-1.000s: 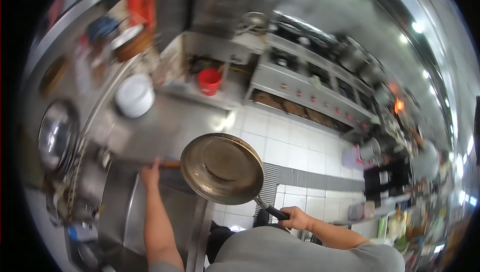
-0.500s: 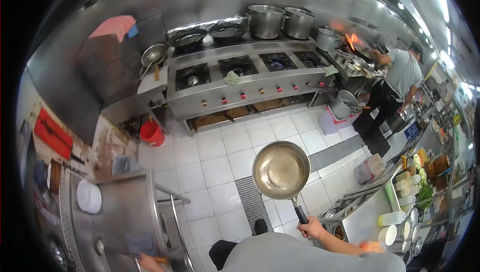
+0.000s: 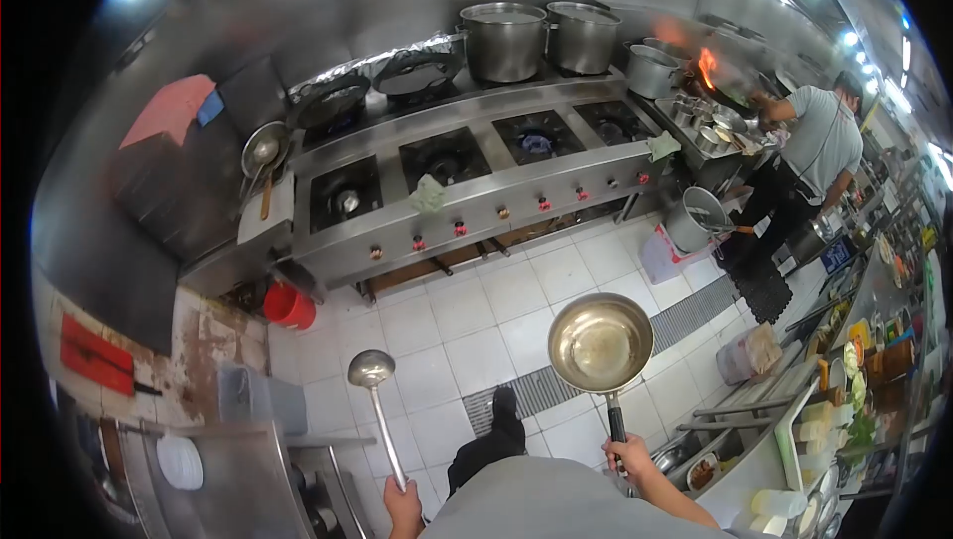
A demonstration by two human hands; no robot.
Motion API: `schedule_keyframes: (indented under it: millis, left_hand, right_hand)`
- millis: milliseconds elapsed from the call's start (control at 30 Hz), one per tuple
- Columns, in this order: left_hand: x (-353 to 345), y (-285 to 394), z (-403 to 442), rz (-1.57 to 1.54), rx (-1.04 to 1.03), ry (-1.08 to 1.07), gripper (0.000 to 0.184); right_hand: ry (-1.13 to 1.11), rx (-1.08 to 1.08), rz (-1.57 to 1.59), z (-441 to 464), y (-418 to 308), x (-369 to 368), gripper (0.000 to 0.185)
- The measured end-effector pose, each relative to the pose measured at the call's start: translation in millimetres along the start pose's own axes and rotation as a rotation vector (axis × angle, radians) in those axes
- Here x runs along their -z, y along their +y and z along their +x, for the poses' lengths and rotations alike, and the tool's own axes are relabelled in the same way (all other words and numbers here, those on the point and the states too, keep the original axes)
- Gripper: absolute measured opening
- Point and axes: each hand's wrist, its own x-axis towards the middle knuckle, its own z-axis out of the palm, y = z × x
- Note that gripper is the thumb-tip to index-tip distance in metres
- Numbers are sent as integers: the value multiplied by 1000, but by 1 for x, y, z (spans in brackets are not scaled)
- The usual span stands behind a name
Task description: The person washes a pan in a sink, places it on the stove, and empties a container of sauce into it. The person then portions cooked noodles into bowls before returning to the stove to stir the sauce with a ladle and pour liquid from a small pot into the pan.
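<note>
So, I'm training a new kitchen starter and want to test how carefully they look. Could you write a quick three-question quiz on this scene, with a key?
1. Which hand grips the ladle? A) right; B) left; C) both.
2. True or false: the frying pan is held clear of the stove.
3. Fill in the colour: the bucket near the stove's left end is ____.

Key:
1. B, the left hand.
2. True; the right hand holds it by the handle, away from the stove.
3. Red.
</note>
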Motion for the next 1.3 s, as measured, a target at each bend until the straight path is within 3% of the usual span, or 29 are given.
schedule_keyframes:
  millis: [67,133,200,400,500,633,833,933,1067,1167,1300]
  left_hand:
    - [-32,27,45,135,-161,-40,16]
    - [-69,79,93,104,-113,-90,18]
    - [-114,122,147,37,-241,-92,19]
    - [-246,245,286,-90,-234,-186,19]
    - [-294,297,315,-201,-168,-219,18]
    - [-329,365,304,-209,-134,-147,17]
    - [-375,387,337,-178,-121,-66,18]
    - [-392,412,372,-108,-160,-25,20]
    - [-433,400,446,-68,-240,34,22]
    - [-461,399,496,-77,-84,-28,23]
    - [-476,428,519,15,-88,54,28]
  right_hand:
    - [50,-37,48,7,-27,5,13]
    - [79,-50,50,17,-48,12,13]
    - [108,-66,67,31,-61,20,13]
    - [150,11,174,77,-100,47,14]
    - [185,44,48,120,-115,70,10]
    - [153,52,-13,176,-196,87,11]
    - [-50,75,82,287,-282,108,11]
    - [-130,125,-61,326,-352,87,12]
    - [-189,132,-1,376,-426,46,12]
    - [-205,144,-14,414,-470,15,11]
    - [-255,122,5,459,-501,-14,12]
